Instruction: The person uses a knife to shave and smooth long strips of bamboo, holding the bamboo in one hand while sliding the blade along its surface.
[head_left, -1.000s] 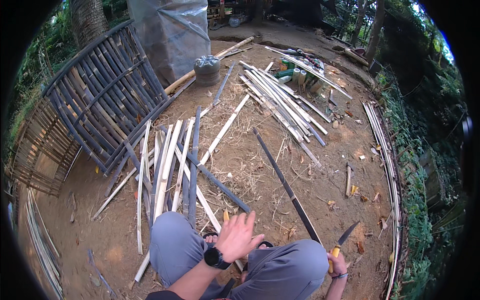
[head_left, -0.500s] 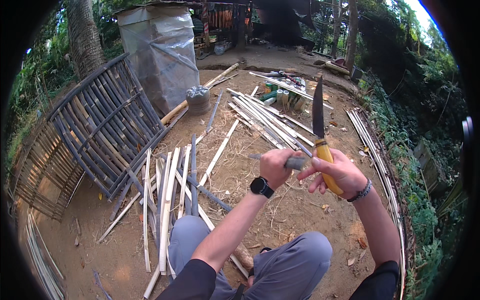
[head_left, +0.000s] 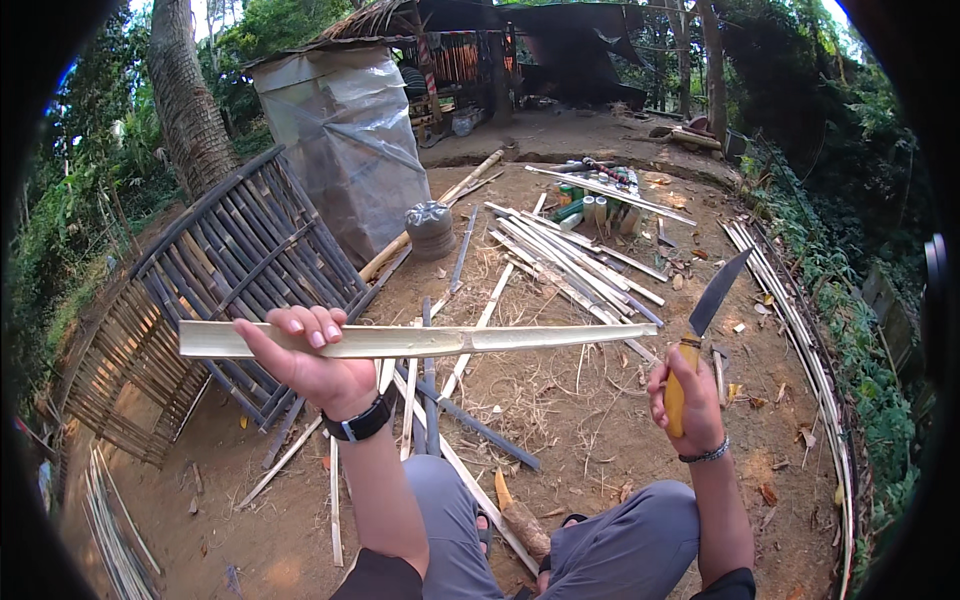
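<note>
My left hand (head_left: 322, 362) is closed around a split bamboo strip (head_left: 420, 342) near its wide left end. The strip lies level across my view, pale inner face showing, and narrows toward the right. In my right hand (head_left: 697, 405) is a knife (head_left: 716, 295) with a dark blade and a yellow handle, fingers wrapped round the handle. Its blade points up and to the right, just beyond the strip's narrow end and apart from it. Between my feet a short piece of wood (head_left: 522, 525) with a pale cut tip rests on the ground.
Split bamboo strips (head_left: 575, 262) lie in a pile ahead, and long ones (head_left: 790, 340) run along the right edge. A dark bamboo panel (head_left: 250, 265) leans at the left, near a plastic-wrapped booth (head_left: 345, 150). A large plastic bottle (head_left: 430, 232) stands beside a pole.
My left hand has moved left and turned over, and the bamboo strip now stretches level in it. The knife has moved right and lower, its blade tilting right. My view has lifted slightly.
</note>
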